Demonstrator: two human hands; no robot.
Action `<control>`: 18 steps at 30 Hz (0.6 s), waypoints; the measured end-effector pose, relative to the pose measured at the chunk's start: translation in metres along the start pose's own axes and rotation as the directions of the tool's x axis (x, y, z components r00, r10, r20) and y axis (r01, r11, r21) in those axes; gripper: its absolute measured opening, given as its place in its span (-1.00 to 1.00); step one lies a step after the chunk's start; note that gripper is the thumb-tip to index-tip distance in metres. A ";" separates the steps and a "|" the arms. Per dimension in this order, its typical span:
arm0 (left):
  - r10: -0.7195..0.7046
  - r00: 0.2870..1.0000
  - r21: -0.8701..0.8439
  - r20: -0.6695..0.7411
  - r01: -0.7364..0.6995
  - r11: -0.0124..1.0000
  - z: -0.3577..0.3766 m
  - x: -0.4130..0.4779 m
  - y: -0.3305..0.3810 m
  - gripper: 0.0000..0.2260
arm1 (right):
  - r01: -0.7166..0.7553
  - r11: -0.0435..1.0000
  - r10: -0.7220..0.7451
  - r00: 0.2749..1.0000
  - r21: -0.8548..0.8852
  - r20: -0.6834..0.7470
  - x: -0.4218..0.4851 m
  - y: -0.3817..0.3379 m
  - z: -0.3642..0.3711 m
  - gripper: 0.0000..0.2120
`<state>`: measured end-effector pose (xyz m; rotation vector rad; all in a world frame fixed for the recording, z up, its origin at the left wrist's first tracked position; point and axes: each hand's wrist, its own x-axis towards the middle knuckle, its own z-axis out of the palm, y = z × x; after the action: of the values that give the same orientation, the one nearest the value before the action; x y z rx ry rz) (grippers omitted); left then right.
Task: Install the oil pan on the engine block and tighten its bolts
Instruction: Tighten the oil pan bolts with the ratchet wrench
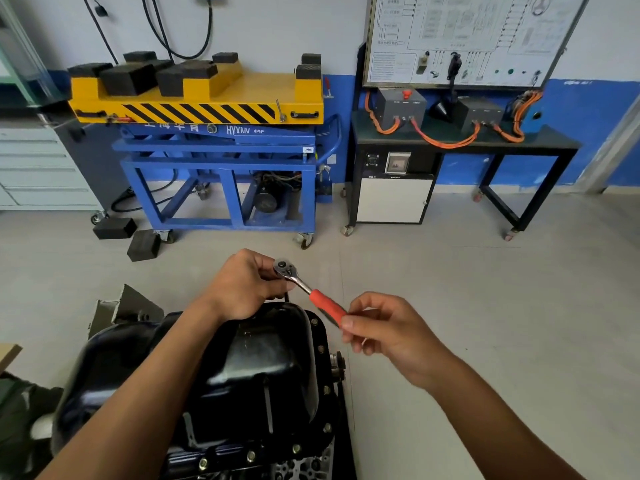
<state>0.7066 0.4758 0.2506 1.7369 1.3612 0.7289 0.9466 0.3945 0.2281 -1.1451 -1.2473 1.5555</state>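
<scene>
A: So, where's the pan?
B: Pan (263,358) sits on the block (304,467), bolts (296,448) showing round the flange. Ratchet (294,277) is at its far edge.
A: Grips?
B: Left grip (242,285) curled round the ratchet head, right grip (384,330) pinching the end of the red handle.
A: Advice?
B: I'd press the head square over the bolt, use short strokes and snug in a cross pattern. Can't see the socket seat.
A: Room?
B: Grey tiled floor (450,289). Blue lift cart (221,157) with a yellow top, and a black table (367,133) with orange cables, by the wall.
</scene>
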 end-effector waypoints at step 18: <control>-0.025 0.999 0.009 0.048 0.025 1.000 0.000 0.003 -0.003 -0.96 | 0.063 0.998 -0.061 0.942 -0.004 -0.331 0.133 -0.037 -0.005 -0.90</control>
<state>0.7057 0.4796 0.2480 1.7299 1.3524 0.6642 0.9202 0.5290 0.2436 -1.2890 -1.0394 1.2558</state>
